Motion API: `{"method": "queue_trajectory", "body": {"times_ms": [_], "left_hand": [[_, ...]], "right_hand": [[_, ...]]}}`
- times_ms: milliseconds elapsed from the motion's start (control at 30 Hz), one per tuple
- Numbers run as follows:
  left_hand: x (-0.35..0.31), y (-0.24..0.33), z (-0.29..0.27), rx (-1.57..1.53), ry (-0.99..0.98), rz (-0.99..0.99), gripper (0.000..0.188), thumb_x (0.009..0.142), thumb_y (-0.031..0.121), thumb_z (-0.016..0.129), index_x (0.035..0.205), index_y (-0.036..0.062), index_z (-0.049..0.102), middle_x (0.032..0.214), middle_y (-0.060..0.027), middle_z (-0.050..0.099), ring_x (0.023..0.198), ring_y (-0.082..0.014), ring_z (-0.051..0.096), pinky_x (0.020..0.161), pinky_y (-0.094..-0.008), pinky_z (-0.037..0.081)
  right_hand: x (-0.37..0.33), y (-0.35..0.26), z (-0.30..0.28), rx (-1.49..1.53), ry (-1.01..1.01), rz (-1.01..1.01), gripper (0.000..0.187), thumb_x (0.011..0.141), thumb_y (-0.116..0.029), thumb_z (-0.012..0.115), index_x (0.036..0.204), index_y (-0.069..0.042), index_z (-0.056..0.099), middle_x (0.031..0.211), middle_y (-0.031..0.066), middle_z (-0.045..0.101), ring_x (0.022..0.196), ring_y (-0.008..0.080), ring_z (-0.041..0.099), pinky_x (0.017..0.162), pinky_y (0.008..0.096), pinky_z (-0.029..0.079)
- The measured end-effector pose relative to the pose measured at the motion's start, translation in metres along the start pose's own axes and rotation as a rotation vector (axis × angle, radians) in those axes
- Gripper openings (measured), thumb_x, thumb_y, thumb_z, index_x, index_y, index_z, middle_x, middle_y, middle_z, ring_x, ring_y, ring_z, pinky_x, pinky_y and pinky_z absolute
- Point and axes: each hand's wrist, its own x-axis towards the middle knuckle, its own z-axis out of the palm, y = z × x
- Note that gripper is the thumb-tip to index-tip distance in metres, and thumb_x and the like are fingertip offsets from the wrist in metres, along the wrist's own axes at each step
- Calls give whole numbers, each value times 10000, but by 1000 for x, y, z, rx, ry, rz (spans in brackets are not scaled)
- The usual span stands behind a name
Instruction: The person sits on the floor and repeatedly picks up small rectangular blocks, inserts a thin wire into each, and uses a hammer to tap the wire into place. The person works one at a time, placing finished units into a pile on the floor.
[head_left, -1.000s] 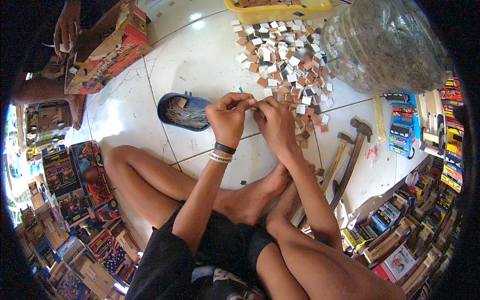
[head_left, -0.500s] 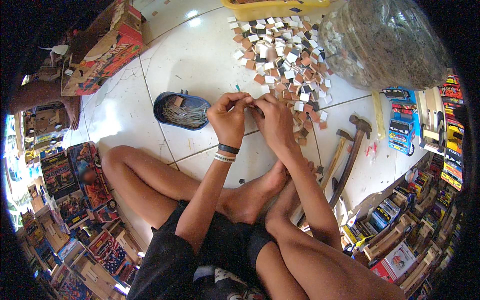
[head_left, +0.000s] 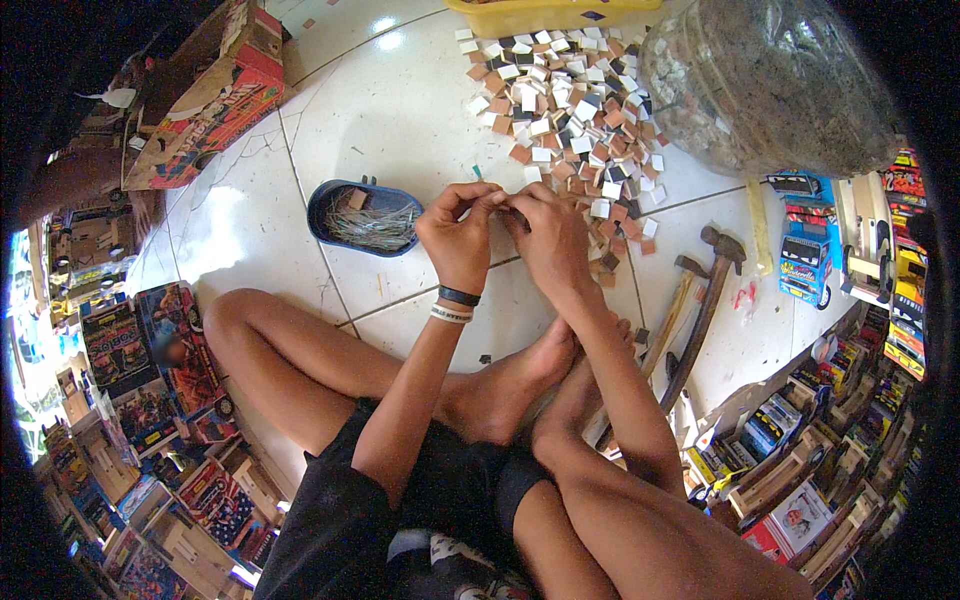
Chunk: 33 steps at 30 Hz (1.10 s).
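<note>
Fingertips to fingertips, my left hand [head_left: 457, 222] and my right hand [head_left: 546, 228] meet above the white tiled floor. Both are pinched closed on something too small to make out between them. Left of my hands lies a blue oval tray [head_left: 322, 238] holding many thin metal nails or wire pieces [head_left: 372, 226] and one small brown square. Beyond my right hand spreads a pile of small square tiles [head_left: 570, 105] in white, brown and black, some lying close to my knuckles.
Two hammers [head_left: 720, 246] lie by my right leg. A large clear plastic bag [head_left: 765, 85] and a yellow tub [head_left: 550, 17] stand at the back. Wooden toy trucks [head_left: 805, 260] crowd both sides. Another person's arm [head_left: 75, 185] shows at far left beside a printed carton [head_left: 215, 115].
My hands keep the same pinch, with the right hand shifted very slightly. At far left, the other person's hand has moved a little and is blurred.
</note>
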Motion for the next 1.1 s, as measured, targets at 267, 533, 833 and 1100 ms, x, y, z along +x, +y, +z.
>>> {"method": "queue_trajectory", "body": {"times_ms": [267,533,833,1100], "left_hand": [[-2,4,1,1,-26,9,79,886,-101,752,908,-29,728,930,-109,786,845,-158,737,805,-299,609],[-2,2,-1,115,-42,78,97,894,-115,716,893,-20,737,931,-92,789,855,-152,740,817,-301,605],[-3,5,-3,152,-53,153,129,852,-138,727,871,-12,746,906,-96,802,834,-135,749,745,-274,597],[-3,3,-3,108,-60,141,140,843,-141,723,872,-6,744,915,-101,804,825,-138,759,732,-275,602]], "right_hand": [[-42,12,-53,154,279,222,272,901,-92,775,1171,-63,755,1049,89,749,842,180,687,672,328,541],[-189,58,-87,-286,258,708,394,975,-224,710,1258,19,585,1176,254,662,1091,438,642,937,498,517],[-172,29,-117,160,303,777,217,1039,-187,635,1131,4,589,905,132,667,769,234,666,748,443,560],[-108,-37,-134,198,-119,386,598,1022,-33,575,1591,-74,393,1219,257,702,924,385,744,789,463,593]]}}
